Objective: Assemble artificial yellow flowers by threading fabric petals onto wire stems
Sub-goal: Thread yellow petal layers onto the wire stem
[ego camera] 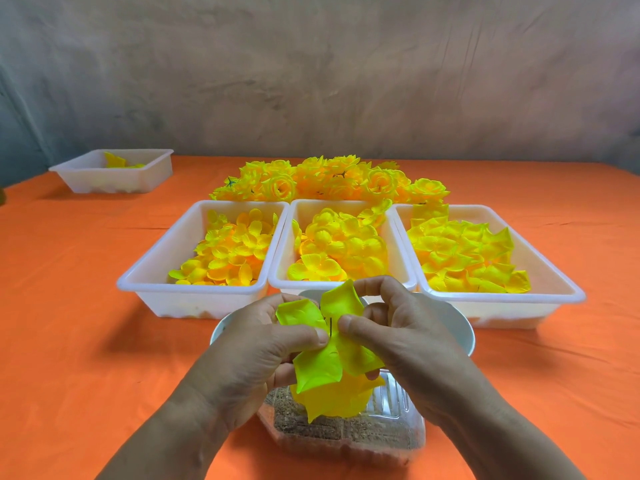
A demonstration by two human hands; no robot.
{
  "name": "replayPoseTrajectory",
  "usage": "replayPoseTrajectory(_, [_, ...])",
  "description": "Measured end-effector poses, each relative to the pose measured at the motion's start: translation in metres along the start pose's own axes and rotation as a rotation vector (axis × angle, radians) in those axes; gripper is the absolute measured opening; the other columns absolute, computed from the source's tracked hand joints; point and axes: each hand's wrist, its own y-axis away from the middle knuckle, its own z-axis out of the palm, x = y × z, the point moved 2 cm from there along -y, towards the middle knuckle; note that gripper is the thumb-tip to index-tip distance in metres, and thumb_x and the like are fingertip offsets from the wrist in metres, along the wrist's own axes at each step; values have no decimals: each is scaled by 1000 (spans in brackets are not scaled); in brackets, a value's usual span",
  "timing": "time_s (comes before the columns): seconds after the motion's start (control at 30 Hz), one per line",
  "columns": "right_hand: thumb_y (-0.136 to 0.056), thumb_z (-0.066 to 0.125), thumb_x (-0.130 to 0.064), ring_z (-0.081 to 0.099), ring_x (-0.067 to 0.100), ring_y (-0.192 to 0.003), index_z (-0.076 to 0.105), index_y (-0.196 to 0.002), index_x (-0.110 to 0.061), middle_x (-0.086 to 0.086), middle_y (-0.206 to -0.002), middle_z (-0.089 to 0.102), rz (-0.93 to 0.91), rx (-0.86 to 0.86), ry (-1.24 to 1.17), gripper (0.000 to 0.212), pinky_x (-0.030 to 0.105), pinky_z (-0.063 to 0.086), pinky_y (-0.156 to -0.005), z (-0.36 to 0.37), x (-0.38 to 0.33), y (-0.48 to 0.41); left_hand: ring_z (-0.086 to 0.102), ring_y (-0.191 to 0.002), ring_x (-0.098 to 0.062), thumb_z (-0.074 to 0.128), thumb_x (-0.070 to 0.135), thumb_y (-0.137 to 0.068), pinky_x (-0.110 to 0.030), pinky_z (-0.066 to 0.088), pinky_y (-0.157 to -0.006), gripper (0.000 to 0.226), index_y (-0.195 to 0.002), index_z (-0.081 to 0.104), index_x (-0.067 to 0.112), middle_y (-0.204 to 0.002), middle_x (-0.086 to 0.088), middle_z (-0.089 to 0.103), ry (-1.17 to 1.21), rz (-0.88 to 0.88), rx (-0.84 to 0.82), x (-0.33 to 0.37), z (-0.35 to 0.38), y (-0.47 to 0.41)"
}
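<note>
Both hands meet low in the middle of the head view around a half-built yellow flower [322, 372]. A thin dark wire stem [331, 326] pokes up through the centre of its fabric petals. My left hand [252, 344] pinches the petals on the left of the wire with thumb and fingers. My right hand [398, 330] pinches them on the right, its thumb tip beside the wire. Larger petals hang down below my fingers.
Three white trays of loose yellow petals stand in a row behind my hands: left [156, 271], middle [280, 258], right [554, 271]. Finished yellow flowers [325, 178] are heaped behind them. A white bowl [464, 327] and a clear box [391, 427] lie under my hands. Another white tray [104, 174] stands far left on the orange cloth [86, 341].
</note>
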Motion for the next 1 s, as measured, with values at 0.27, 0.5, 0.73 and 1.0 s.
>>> replayPoseTrajectory(0.27, [-84, 71, -17, 50, 13, -54, 59, -102, -31, -7, -60, 53, -26, 34, 110, 26, 28, 37, -45, -2, 5, -1, 73, -71, -23, 69, -11, -80, -38, 61, -59, 36, -108, 61, 12, -90, -16, 73, -123, 1, 60, -3, 0, 2])
replayPoseTrajectory(0.5, [-81, 73, -25, 59, 12, -65, 58, -102, -34, -4, -76, 61, -52, 67, 238, 27, 30, 42, -55, -5, 4, -2, 72, -68, -21, 71, -8, -79, -34, 57, -54, 39, -108, 60, 17, -91, -18, 69, -169, 34, 77, -5, 0, 3])
replayPoseTrajectory(0.73, [-82, 70, -26, 57, 11, -55, 59, -100, -33, -3, -66, 58, -63, 44, 244, 21, 24, 42, -49, -8, 4, 1, 74, -78, -27, 80, 10, -57, -39, 59, -63, 55, -108, 61, 18, -97, -13, 71, -211, 59, 95, -2, -6, -2])
replayPoseTrajectory(1.0, [-67, 64, -45, 52, 5, -58, 54, -99, -43, -10, -63, 57, -99, 65, 370, 33, 28, 43, -57, -9, 7, 7, 52, -58, -15, 83, 19, -58, -17, 35, -40, 57, -110, 60, 23, -73, -9, 57, -358, 134, 73, 3, -9, -13])
